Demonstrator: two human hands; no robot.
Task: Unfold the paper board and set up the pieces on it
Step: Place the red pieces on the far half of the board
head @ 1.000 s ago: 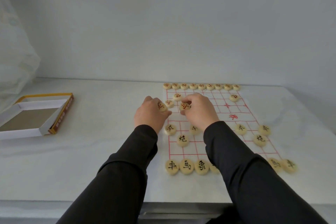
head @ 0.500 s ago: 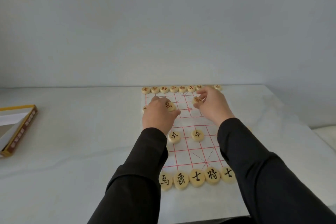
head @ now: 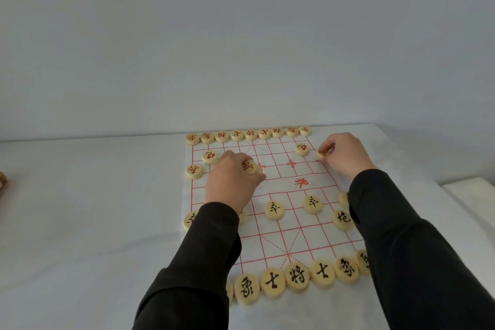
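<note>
The white paper board (head: 278,158) with a red grid lies unfolded on the table. A row of red-lettered round wooden pieces (head: 250,135) lines its far edge; black-lettered pieces (head: 297,276) line the near edge. My left hand (head: 230,182) grips a red-lettered piece (head: 250,166) over the board's left part. My right hand (head: 345,154) pinches another red-lettered piece (head: 322,153) at the board's right edge, next to a red cannon piece (head: 302,149). My sleeves hide some near pieces.
The white table (head: 93,209) ends at a grey wall behind the board. A sliver of the yellow-edged box (head: 2,179) shows at the far left edge. More black pieces (head: 274,209) stand mid-board. A white ledge (head: 471,190) lies to the right.
My right hand has carried its red piece rightward to the board's right edge. My left hand stays over the left part with its piece. The view has shifted right, and the box has nearly left it.
</note>
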